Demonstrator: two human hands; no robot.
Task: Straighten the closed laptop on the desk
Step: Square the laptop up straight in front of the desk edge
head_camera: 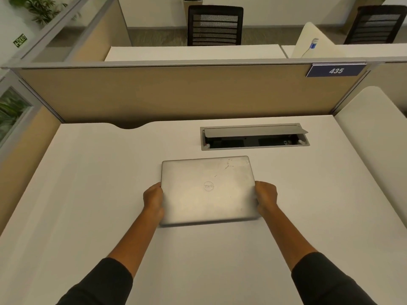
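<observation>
**Closed laptop gripped at both side edges**

Far out to the left of the hands, a green exit sign [20, 40] is seen on the wall, with leafy plants [37, 8] above it. The left hand [153, 200] is pressed against the left edge of the laptop [208, 190], fingers curled around that edge, a dark sleeve [99, 282] covering the forearm. Between the two hands the silver laptop is held, lid shut, flat on the white desk [88, 183], its round logo facing up and scuff marks visible toward its far right corner. Its edges are set at a slight angle to the desk's back edge. Beyond the hands, a recessed cable box [255, 137] is sunk into the desk, its grey flap propped open. Further back, a tan partition [176, 93] is seen, and a black mesh chair [214, 25] behind it. The right hand [266, 195] is clasped on the laptop's right edge, fingers wrapped under it. Up and to the right of that hand, a blue plate [335, 70] marked 435 is fixed to the partition.
</observation>
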